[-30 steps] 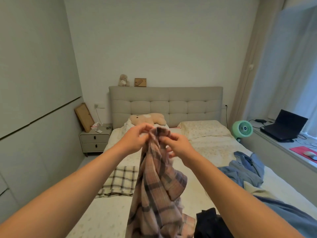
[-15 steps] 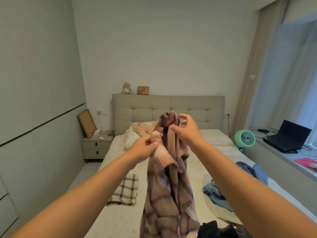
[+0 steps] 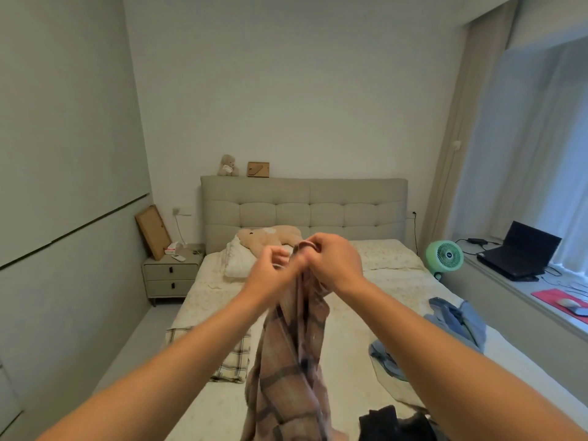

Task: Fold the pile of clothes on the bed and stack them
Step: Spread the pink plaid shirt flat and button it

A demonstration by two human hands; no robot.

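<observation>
A pink plaid shirt (image 3: 286, 361) hangs bunched in the air above the bed (image 3: 350, 329). My right hand (image 3: 334, 262) grips its top edge, fingers curled round the cloth. My left hand (image 3: 270, 272), blurred, pinches the same top edge just to the left. A folded cream checked garment (image 3: 232, 364) lies flat on the bed's left side. Blue clothes (image 3: 458, 323) lie crumpled on the right side, and a dark garment (image 3: 391, 424) sits at the near edge.
A plush toy (image 3: 270, 237) and pillows lie by the headboard. A nightstand (image 3: 170, 275) stands at the left of the bed. A green fan (image 3: 444, 254), a laptop (image 3: 521, 249) and a mouse on a red pad sit on the window ledge at right.
Both hands have come together at the shirt's top, the left hand rising to meet the right. The view has tilted a little lower.
</observation>
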